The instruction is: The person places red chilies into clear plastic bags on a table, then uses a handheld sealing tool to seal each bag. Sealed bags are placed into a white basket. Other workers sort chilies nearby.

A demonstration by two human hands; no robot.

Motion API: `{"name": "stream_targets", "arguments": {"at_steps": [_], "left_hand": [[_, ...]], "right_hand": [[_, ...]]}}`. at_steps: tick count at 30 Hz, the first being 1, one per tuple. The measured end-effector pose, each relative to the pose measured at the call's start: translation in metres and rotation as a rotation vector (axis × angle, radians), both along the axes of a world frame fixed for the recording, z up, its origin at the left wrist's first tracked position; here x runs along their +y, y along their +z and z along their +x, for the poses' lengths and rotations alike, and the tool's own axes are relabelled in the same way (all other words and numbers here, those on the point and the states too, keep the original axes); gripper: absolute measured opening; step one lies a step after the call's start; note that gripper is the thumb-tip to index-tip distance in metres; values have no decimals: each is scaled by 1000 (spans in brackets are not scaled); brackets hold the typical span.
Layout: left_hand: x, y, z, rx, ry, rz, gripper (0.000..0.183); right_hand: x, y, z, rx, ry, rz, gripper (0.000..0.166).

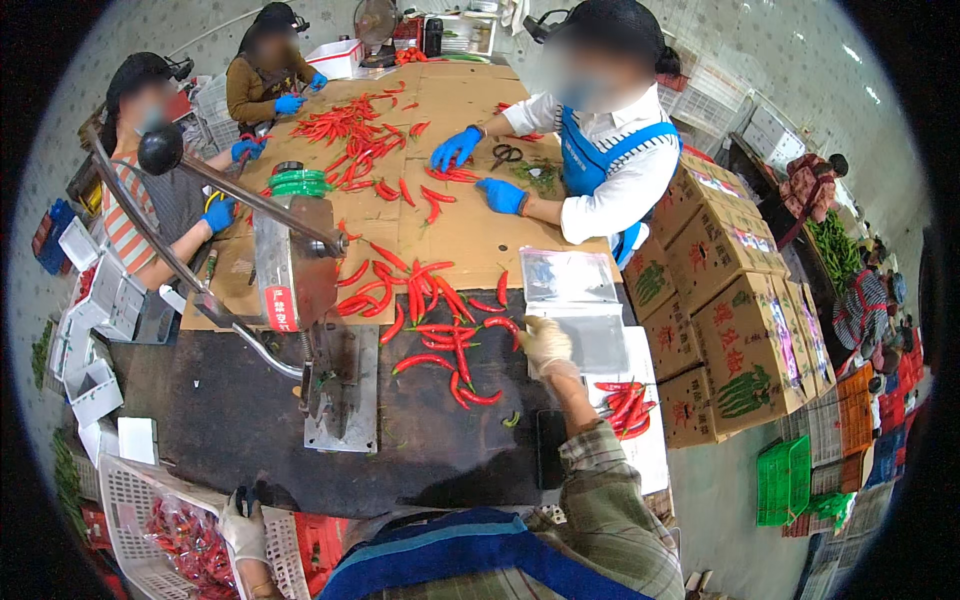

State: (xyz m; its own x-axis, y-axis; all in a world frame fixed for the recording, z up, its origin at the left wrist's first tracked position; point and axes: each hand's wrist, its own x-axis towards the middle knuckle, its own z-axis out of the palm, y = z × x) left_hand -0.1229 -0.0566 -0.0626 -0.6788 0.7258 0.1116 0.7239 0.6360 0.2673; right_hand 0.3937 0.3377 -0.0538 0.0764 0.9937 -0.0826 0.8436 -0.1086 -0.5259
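Observation:
My right hand (546, 345), in a pale glove, reaches over the table to the left edge of a stack of clear plastic bags (589, 337). A curved red chili pepper (504, 324) lies just left of its fingertips; whether the fingers pinch anything cannot be told. My left hand (244, 529), gloved too, is low at the left on the rim of a white plastic basket (135, 517) with bagged red chilies (191, 551) in it. Loose red chilies (450, 337) are spread over the dark table, and a small pile of chilies (628, 409) lies on a white surface at the right.
A metal bench machine with a long lever (341, 390) stands left of the chilies. A dark flat object (551, 450) lies near my right forearm. Across the cardboard-covered table (450, 97), several co-workers in blue gloves handle chilies. Stacked cardboard boxes (739, 345) stand at the right.

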Motion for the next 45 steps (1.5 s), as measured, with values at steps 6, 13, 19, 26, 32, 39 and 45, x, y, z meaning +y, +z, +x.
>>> {"name": "stream_targets", "arguments": {"at_steps": [6,13,19,26,32,39,45], "left_hand": [[10,-9,-5,-94,96,113,45],[22,2,12,-122,4,354,42],[53,30,49,-431,-284,466,44],[129,80,166,-659,-771,332,49],[174,78,234,-1454,-850,495,79],[137,64,148,-1025,-529,467,30],[101,126,95,-1122,-473,285,38]], "right_hand": [[7,-12,62,-399,-4,-234,41],[26,-15,79,-435,78,-226,32],[45,39,100,-60,-67,162,37],[-6,96,27,836,18,266,18],[-150,56,-111,890,525,57,40],[-184,52,-139,725,966,329,49],[-145,30,-131,977,532,51,74]]}}
